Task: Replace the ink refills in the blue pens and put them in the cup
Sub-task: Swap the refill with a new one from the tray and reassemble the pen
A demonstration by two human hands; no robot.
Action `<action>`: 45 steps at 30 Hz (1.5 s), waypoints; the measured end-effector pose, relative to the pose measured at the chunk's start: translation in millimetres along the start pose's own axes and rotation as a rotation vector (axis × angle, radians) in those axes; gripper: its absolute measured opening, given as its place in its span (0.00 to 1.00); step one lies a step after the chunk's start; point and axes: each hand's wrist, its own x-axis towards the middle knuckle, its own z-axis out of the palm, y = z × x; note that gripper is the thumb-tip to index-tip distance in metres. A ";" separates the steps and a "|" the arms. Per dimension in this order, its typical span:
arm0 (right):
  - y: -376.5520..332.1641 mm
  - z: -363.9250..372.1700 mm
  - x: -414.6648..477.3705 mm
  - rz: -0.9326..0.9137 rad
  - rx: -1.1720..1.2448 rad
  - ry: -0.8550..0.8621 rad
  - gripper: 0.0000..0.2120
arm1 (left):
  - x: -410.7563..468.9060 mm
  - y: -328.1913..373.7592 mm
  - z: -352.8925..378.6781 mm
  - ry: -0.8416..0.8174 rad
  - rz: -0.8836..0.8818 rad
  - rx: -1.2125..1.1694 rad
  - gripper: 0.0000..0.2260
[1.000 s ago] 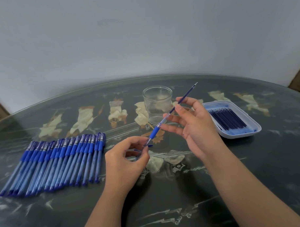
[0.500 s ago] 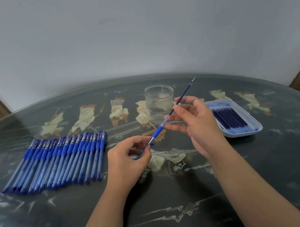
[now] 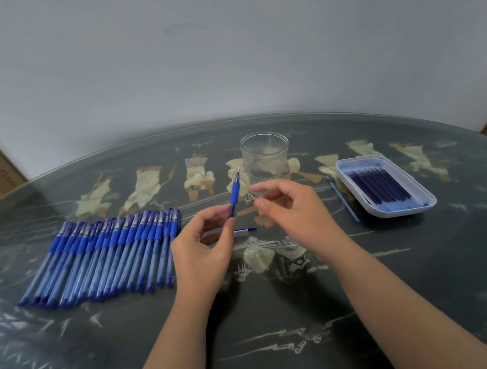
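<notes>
Over the middle of the table (image 3: 296, 306), your left hand (image 3: 203, 249) pinches a pen (image 3: 234, 193) by its lower barrel between thumb and fingertips. The pen stands nearly upright, its long axis leaning a little to the right, with the metal tip at the top and the blue grip just above your fingers. Your right hand (image 3: 293, 210) hovers just right of the pen without touching it, fingers loosely curled and holding nothing. A cap (image 3: 245, 232) lies on the glass between your hands, just beside your left thumb, pointing right. Beyond your hands stands the clear cup (image 3: 264, 156), upright; the pen's tip shows just left of it, and your right fingertips cover part of its base in this view. Farther right, one loose refill (image 3: 345, 203) lies aslant on the table just beside a white tray (image 3: 398, 212), which holds a bundle of dark refills (image 3: 380, 186). To your left, a row of capped pens (image 3: 106, 252) lies side by side, caps at the far end.
</notes>
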 end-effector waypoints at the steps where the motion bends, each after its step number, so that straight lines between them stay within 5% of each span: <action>1: 4.8 1.6 0.1 -0.028 -0.117 0.012 0.09 | 0.8 0.1 -0.7 0.020 -0.013 -0.009 0.11; 6: 30.1 24.5 -2.9 -0.251 -0.524 -0.072 0.07 | 3.7 -0.4 -3.6 0.163 -0.014 -0.009 0.10; 14: 41.0 42.1 -4.3 -0.386 -0.658 -0.036 0.06 | 3.7 -0.6 -2.9 0.148 0.013 0.055 0.13; 17: 35.8 41.7 -2.8 -0.331 -0.556 -0.017 0.03 | 3.8 -3.5 -3.3 0.101 0.036 0.087 0.14; 21: 5.4 12.4 2.2 -0.101 -0.083 0.163 0.02 | 3.9 -6.1 -1.0 0.017 0.054 0.102 0.14; 25: -21.8 -16.1 0.5 -0.072 0.310 0.186 0.04 | 3.7 -8.5 0.0 -0.039 0.078 0.153 0.12; 45: -9.9 -8.1 -0.4 -0.133 -0.021 0.063 0.02 | 3.9 -8.8 0.7 -0.074 0.102 0.210 0.16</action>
